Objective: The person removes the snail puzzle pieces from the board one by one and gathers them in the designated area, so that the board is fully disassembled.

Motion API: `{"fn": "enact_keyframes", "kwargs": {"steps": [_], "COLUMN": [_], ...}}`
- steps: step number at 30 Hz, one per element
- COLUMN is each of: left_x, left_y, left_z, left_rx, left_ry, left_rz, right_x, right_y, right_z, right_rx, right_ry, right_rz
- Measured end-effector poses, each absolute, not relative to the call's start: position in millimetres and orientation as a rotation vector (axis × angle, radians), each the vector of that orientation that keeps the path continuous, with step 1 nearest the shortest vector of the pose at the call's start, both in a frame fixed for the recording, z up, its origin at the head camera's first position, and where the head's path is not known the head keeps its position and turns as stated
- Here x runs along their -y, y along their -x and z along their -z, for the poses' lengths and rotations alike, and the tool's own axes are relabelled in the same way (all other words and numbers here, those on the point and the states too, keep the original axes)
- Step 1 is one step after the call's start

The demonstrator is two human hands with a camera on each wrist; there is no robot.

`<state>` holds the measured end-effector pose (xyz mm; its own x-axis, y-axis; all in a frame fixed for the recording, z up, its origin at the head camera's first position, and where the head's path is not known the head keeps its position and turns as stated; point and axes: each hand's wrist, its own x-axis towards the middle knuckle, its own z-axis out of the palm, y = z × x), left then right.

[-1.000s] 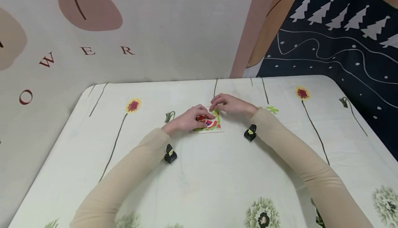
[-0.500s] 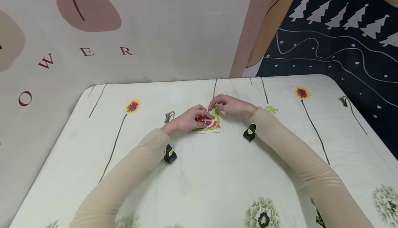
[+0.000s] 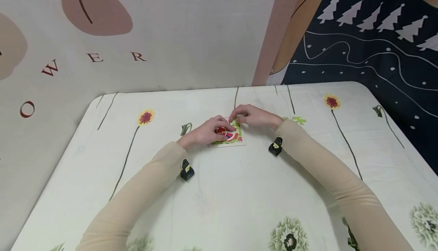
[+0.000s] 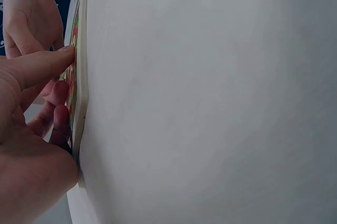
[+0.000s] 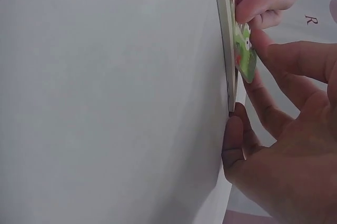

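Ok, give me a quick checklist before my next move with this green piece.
1. Picture board lying on the table: ok.
2. Left hand resting on the board: ok.
3. Green piece with eyes held in the right hand: ok.
4. That piece flush with the board: not ok, it's tilted up.
5. Board surface beneath it: cannot tell, hidden.
6. Other green piece in sight: ok, beside the right sleeve.

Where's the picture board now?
In the head view, the picture board lies centrally on the table, beneath the left hand, right hand at its far edge.
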<state>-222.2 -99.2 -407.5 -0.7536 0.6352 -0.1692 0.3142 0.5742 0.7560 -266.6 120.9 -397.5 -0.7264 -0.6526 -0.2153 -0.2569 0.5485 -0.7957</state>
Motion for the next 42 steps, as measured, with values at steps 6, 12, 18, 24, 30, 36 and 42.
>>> {"fn": "enact_keyframes", "kwargs": {"steps": [6,12,18,24,30,36,42], "left_x": [99,99,100,100,100,100,100], "left_y": [222,223,223,222,221,221,221], "left_z": [406,407,408,407,406,406,406], "left_rx": [-2.380,-2.381,-2.381,-2.380,-2.375,-2.385,-2.382], "left_ry": [-0.760,-0.752,-0.750,-0.743,-0.750,-0.764,-0.765], "left_rz": [-1.021,-1.013,-1.012,-1.018,-1.031,-1.022,-1.026], "right_x": [-124,-125,-126,-127,-132,-140,-151], "right_y": [267,266,266,265,263,260,257], "right_z": [398,397,398,397,397,393,388], "right_rx": [-2.304,-2.333,-2.400,-2.422,-2.445,-2.477,-2.508], "right_ry": [0.739,0.740,0.678,0.658,0.659,0.671,0.669], "right_rz": [1.092,1.141,1.178,1.214,1.209,1.202,1.200]}}
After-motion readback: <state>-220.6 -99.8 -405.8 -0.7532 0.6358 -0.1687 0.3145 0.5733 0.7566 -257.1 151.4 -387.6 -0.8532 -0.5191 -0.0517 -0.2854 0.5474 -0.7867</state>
